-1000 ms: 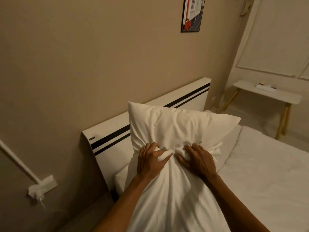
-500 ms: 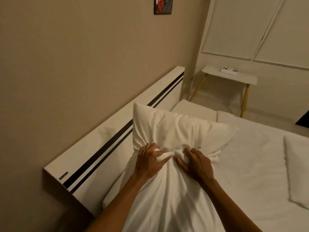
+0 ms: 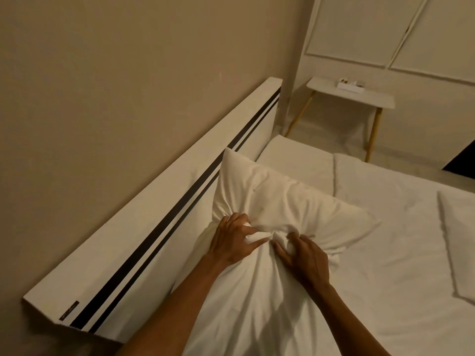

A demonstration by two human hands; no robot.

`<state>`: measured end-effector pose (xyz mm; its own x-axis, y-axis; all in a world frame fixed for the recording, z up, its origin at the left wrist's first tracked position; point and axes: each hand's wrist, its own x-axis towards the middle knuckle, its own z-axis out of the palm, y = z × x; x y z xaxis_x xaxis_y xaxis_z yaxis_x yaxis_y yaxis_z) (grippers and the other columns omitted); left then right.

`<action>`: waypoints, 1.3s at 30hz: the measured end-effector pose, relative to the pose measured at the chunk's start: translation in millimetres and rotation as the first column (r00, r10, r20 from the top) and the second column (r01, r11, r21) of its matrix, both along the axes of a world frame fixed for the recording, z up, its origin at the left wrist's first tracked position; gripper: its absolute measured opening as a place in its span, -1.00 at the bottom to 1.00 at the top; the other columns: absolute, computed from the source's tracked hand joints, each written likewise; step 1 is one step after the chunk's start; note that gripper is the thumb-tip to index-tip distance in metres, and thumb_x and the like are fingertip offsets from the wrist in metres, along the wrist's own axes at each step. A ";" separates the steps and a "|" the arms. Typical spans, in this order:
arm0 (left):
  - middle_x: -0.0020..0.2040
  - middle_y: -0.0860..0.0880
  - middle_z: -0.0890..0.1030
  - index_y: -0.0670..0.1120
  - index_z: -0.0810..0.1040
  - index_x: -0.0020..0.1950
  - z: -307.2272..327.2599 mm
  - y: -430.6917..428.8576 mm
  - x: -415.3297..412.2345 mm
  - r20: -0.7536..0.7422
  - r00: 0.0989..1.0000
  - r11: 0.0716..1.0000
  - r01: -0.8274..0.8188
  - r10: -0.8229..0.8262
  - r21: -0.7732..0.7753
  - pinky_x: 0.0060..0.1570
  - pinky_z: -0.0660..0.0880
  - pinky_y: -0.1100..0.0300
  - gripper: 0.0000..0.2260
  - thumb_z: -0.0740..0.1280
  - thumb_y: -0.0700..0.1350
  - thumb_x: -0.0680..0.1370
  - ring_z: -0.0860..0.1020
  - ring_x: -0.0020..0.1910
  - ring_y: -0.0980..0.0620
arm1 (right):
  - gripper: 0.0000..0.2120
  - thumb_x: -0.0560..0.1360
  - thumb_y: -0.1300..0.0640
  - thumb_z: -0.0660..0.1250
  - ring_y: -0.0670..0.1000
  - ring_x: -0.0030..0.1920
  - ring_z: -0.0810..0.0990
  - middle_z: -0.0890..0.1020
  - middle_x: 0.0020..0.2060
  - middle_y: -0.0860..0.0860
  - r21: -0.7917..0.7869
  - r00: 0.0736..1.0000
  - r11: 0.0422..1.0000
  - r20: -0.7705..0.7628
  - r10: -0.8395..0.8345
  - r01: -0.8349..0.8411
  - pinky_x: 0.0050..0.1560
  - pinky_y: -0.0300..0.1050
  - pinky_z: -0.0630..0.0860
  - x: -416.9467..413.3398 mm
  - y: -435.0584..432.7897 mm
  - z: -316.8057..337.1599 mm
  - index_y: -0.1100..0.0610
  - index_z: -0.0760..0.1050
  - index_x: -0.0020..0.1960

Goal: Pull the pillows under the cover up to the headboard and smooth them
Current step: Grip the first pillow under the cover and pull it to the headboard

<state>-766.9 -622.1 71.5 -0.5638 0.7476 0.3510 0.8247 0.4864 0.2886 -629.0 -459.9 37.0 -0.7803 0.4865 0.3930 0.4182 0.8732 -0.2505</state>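
Held the pillow [image 3: 280, 199] through the white cover [image 3: 257, 304], raised on end at the near side of the bed, with one upper corner up against the headboard [image 3: 154, 242]. Closed the left hand [image 3: 231, 244] tightly on a wad of cloth at the pillow's lower middle. Closed the right hand [image 3: 305, 258] just beside it on a second wad, fingers curled deep into the folds.

Looked light and very soft: plump, limp filling, pinched to a waist at the grip and fanned into radiating creases above. Judged unlikely to slip, being matte woven cloth, yet likely to sag and fold wherever left unsupported. Judged better taken at the two upper corners or along the sides for the pull to the headboard, then flattened with open palms.

Beyond, saw a hard, smooth white headboard with two dark stripes, flat against a plain beige wall [image 3: 115, 86]. Saw bare sheet [image 3: 295, 160] at the far head of the bed, rumpled white bedding [image 3: 385, 240] to the right, and, well apart in the corner, a small white table [image 3: 359, 98] on slim wooden legs.
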 end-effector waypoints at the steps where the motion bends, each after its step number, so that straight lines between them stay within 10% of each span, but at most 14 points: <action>1: -0.14 0.02 0.50 0.25 0.68 0.07 -7.7 3.0 -7.9 0.006 1.000 1.000 0.009 -0.009 -0.004 -0.07 0.44 0.04 -0.66 0.23 0.37 0.52 0.51 -0.09 -0.04 | -0.56 0.45 -0.38 0.26 0.09 -0.26 0.67 0.63 -0.32 -0.01 0.000 1.000 1.000 0.008 -0.014 0.014 -0.36 -0.07 0.51 -6.7 2.8 -8.5 0.01 0.54 -0.11; 26: -0.11 -0.05 0.51 0.14 0.71 0.01 -244.2 106.7 -210.8 -0.161 0.978 0.988 0.115 -0.130 -0.098 -0.13 0.42 0.04 -0.66 0.28 0.30 0.49 0.48 -0.12 -0.06 | -0.63 0.49 -0.31 0.34 0.10 -0.19 0.61 0.57 -0.27 -0.01 -0.052 0.986 0.990 -0.100 -0.135 0.130 -0.31 -0.04 0.49 -192.6 95.4 -236.5 0.01 0.51 -0.06; 30: 0.30 -0.26 0.51 -0.05 0.56 0.36 -325.5 107.5 -218.6 -0.060 0.998 0.996 0.013 -0.019 -0.094 0.28 0.47 -0.12 -0.53 0.43 0.12 0.51 0.50 0.27 -0.26 | -0.61 0.57 -0.23 0.26 0.23 0.16 0.48 0.49 0.15 0.14 -0.186 0.984 0.966 0.029 -0.175 0.177 0.07 0.12 0.51 -204.7 92.8 -302.2 0.06 0.46 0.20; 33: 0.57 -0.23 0.26 0.03 0.22 0.60 -387.9 80.6 -188.1 0.062 0.994 0.984 -0.084 0.095 -0.159 0.54 0.17 -0.17 -0.41 0.19 0.21 0.62 0.22 0.56 -0.23 | -0.38 0.61 -0.29 0.06 0.24 0.57 0.10 0.16 0.58 0.18 -0.303 0.960 0.929 0.243 -0.138 0.210 0.55 0.18 0.10 -187.4 59.6 -356.4 -0.05 0.11 0.59; 39: 0.65 -0.07 0.07 0.09 0.02 0.65 -411.8 30.0 -163.6 0.154 0.974 0.978 -0.144 0.167 -0.151 0.58 0.09 -0.05 -0.38 0.02 0.29 0.63 0.06 0.63 -0.05 | -0.31 0.59 -0.39 -0.08 0.03 0.62 -0.26 -0.18 0.64 0.01 -0.439 0.962 0.868 0.235 -0.139 0.232 0.60 0.10 -0.21 -144.1 30.4 -382.6 -0.23 -0.26 0.60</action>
